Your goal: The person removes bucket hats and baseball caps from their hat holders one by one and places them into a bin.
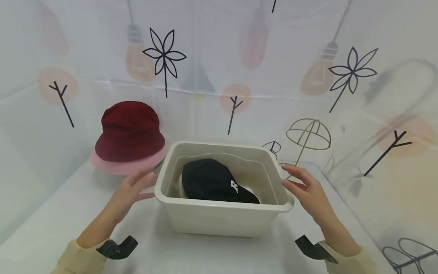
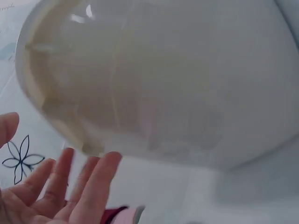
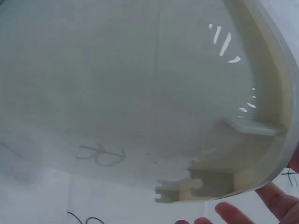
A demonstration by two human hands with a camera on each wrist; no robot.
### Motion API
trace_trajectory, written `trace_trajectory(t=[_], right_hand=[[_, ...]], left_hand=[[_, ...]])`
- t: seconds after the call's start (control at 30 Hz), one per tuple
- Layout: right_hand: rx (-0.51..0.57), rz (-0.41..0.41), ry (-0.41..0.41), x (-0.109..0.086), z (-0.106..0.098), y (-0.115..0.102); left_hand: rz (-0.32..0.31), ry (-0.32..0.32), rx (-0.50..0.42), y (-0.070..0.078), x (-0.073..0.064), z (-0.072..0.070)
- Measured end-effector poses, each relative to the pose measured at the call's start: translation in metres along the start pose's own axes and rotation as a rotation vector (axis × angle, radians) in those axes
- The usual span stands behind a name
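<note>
A cream plastic bin [image 1: 219, 217] stands on the white surface, and a black baseball cap [image 1: 208, 179] with a white letter on its front lies inside it. Beside the bin's left end is my left hand [image 1: 128, 192], fingers spread and extended; the left wrist view shows them just off the underside of the bin's rim [image 2: 30, 70]. At the opposite end, my right hand [image 1: 309, 192] has its fingertips close by the rim, fingers loosely bent. Both hands hold nothing. Below the cap, part of the bin's contents is hidden.
Behind my left hand, a dark red bucket hat [image 1: 130, 133] sits over a pink brim [image 1: 113, 167] at the back left. A white cloth [image 1: 205, 114] printed with flowers and bulbs hangs behind and along the sides. Dark straps [image 1: 118, 249] are on both wrists.
</note>
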State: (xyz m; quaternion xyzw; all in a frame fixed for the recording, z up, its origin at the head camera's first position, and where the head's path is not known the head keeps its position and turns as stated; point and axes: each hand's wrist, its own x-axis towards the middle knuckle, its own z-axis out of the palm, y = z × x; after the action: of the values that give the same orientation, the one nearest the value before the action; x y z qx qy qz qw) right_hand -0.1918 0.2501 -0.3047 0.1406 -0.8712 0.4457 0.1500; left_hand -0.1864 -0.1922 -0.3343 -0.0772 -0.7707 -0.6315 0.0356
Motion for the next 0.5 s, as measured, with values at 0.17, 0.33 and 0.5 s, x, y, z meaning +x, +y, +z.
trace_trajectory(t=[0.17, 0.33, 0.5], right_hand=[[0.077, 0.070, 0.009, -0.003, 0.012, 0.011], [0.212, 0.103, 0.001, -0.008, 0.021, 0.018], [0.346, 0.115, 0.007, -0.011, 0.028, 0.022]], left_hand=[[0.187, 0.314, 0.215, 0.001, 0.017, -0.026], [0.232, 0.609, 0.454, 0.010, 0.047, -0.055], [0.210, 0.684, 0.524, 0.018, 0.070, -0.073]])
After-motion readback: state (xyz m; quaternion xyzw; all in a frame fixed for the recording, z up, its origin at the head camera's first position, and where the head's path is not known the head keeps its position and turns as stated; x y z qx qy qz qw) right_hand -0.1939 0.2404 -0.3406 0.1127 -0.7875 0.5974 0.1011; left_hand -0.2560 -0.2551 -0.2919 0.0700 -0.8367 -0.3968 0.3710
